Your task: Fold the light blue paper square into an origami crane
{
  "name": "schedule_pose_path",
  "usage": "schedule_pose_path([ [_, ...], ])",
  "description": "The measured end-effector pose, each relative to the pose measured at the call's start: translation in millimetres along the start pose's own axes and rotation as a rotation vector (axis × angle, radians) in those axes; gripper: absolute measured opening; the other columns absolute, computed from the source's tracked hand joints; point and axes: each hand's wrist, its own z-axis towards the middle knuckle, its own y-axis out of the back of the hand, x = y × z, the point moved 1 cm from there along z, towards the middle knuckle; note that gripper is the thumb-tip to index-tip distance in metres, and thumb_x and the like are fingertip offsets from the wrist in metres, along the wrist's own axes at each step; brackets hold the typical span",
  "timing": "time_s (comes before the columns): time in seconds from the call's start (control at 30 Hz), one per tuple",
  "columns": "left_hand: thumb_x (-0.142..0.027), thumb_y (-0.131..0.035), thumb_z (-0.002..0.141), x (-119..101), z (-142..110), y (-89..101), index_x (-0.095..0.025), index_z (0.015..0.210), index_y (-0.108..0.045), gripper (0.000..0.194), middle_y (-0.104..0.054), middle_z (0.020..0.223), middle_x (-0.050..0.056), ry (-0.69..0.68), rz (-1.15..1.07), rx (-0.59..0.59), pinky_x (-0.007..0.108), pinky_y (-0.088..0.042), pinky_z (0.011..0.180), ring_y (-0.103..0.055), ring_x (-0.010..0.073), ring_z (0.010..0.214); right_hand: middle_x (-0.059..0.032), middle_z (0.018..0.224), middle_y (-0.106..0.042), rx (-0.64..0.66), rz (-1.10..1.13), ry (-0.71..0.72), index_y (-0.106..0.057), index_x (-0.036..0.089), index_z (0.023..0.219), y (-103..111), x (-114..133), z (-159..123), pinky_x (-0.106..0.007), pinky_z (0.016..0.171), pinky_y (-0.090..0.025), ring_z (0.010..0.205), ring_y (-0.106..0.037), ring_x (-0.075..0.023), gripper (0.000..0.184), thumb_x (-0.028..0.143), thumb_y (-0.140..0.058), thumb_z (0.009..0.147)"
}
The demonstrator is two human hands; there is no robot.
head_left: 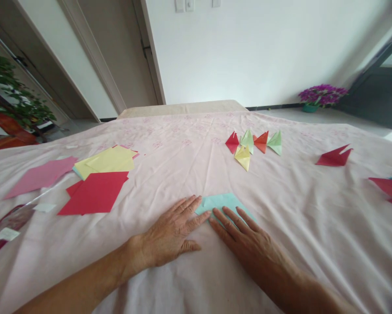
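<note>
A folded piece of light blue paper (224, 200) lies flat on the pink cloth in front of me. My left hand (178, 226) rests flat, its fingertips on the paper's left corner and its thumb out on the cloth. Laid across the paper's near side is my right hand (240, 231), fingers stretched out and hiding part of the near edge. Both hands are open and grip nothing. Beyond them stand several small folded paper pieces: red (232, 142), pale green (247, 141), orange (261, 141) and yellow (242, 157).
Loose red sheets (96, 192), yellow sheets (112, 160) and a pink sheet (40, 175) lie to the left, beside a clear plastic packet (11, 226). On the right are a red folded piece (335, 156) and more red paper (389, 187). A pink patterned cloth (170, 174) covers the surface, with wrinkles.
</note>
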Motion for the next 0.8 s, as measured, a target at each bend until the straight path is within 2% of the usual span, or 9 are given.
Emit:
schedule_pose_path([
  [0.13, -0.060, -0.041, 0.089, -2.0, 1.3, 1.6, -0.026, 0.150, -0.020, 0.072, -0.011, 0.159, 0.013, -0.028, -0.013, -0.008, 0.050, -0.018, 0.116, -0.010, 0.0304, 0.145, -0.0093, 0.139, -0.051, 0.058, 0.034, 0.025, -0.042, 0.018, 0.138, 4.8, -6.0, -18.8, -0.049, 0.097, -0.049, 0.122, -0.053, -0.0267, 0.059, 0.004, -0.036, 0.081],
  [0.27, -0.058, -0.046, 0.088, 0.5, -1.0, 9.7, -0.028, 0.148, -0.025, 0.070, -0.011, 0.158, 0.012, -0.061, -0.065, -0.022, 0.052, -0.019, 0.114, -0.011, 0.0308, 0.145, -0.0071, 0.135, -0.056, 0.049, 0.137, 0.003, -0.044, 0.020, 0.137, 18.9, -21.3, -43.7, -0.047, 0.102, -0.046, 0.119, -0.055, -0.0219, 0.060, -0.001, -0.036, 0.080],
  [0.33, -0.054, -0.047, 0.089, 6.4, -1.3, 16.9, -0.028, 0.144, -0.035, 0.062, -0.018, 0.157, 0.010, -0.070, -0.127, 0.002, 0.050, -0.022, 0.114, -0.014, 0.0293, 0.145, -0.0040, 0.133, -0.058, 0.061, 0.175, -0.017, -0.049, 0.024, 0.134, 31.7, -29.8, -58.1, -0.046, 0.106, -0.041, 0.121, -0.054, -0.0188, 0.062, -0.004, -0.036, 0.079],
  [0.4, -0.045, -0.044, 0.094, 14.5, 2.2, 23.0, -0.029, 0.133, -0.052, 0.043, -0.034, 0.152, 0.006, -0.070, -0.233, 0.033, 0.042, -0.029, 0.113, -0.025, 0.0239, 0.142, -0.0010, 0.124, -0.065, 0.085, 0.185, -0.110, -0.058, 0.028, 0.124, 46.2, -35.2, -70.5, -0.049, 0.107, -0.039, 0.119, -0.056, -0.0195, 0.063, -0.007, -0.037, 0.076],
  [0.47, -0.038, -0.043, 0.096, 23.3, 10.9, 25.8, -0.027, 0.125, -0.060, 0.036, -0.051, 0.141, 0.004, 0.063, -0.330, -0.067, 0.034, -0.037, 0.108, -0.041, 0.0189, 0.134, -0.0013, 0.117, -0.069, 0.113, 0.207, -0.256, -0.063, 0.029, 0.118, 58.7, -34.8, -77.8, -0.045, 0.097, -0.048, 0.109, -0.063, -0.0195, 0.061, -0.006, -0.038, 0.075],
  [0.53, -0.032, -0.051, 0.092, 28.7, 22.8, 24.0, -0.024, 0.121, -0.063, 0.032, -0.063, 0.127, 0.003, 0.180, -0.356, -0.219, 0.031, -0.042, 0.103, -0.055, 0.0176, 0.121, -0.0026, 0.113, -0.070, 0.117, 0.239, -0.392, -0.065, 0.027, 0.115, 67.2, -28.2, -78.1, -0.040, 0.087, -0.053, 0.101, -0.066, -0.0195, 0.055, -0.002, -0.039, 0.078],
  [0.67, -0.027, -0.066, 0.080, 25.6, 41.6, 12.1, -0.020, 0.118, -0.064, 0.039, -0.066, 0.116, 0.006, 0.222, -0.300, -0.286, 0.034, -0.046, 0.096, -0.060, 0.0220, 0.110, -0.0056, 0.113, -0.069, 0.064, 0.296, -0.489, -0.066, 0.022, 0.114, 72.7, -7.5, -63.9, -0.037, 0.086, -0.052, 0.100, -0.064, -0.0200, 0.039, 0.007, -0.045, 0.085],
  [0.73, -0.025, -0.073, 0.073, 20.5, 42.2, 8.1, -0.020, 0.120, -0.062, 0.048, -0.065, 0.116, 0.007, 0.220, -0.278, -0.314, 0.037, -0.047, 0.096, -0.059, 0.0237, 0.109, -0.0062, 0.114, -0.068, 0.028, 0.287, -0.497, -0.064, 0.022, 0.115, 71.3, -0.1, -54.8, -0.038, 0.086, -0.051, 0.103, -0.061, -0.0216, 0.034, 0.011, -0.050, 0.086],
  [0.8, -0.023, -0.073, 0.073, 14.2, 36.6, 6.7, -0.020, 0.122, -0.060, 0.051, -0.063, 0.118, 0.009, 0.223, -0.262, -0.353, 0.038, -0.047, 0.097, -0.058, 0.0237, 0.110, -0.0069, 0.116, -0.066, 0.024, 0.268, -0.520, -0.063, 0.022, 0.116, 67.8, 4.2, -46.1, -0.041, 0.087, -0.049, 0.107, -0.057, -0.0241, 0.031, 0.017, -0.055, 0.087],
])
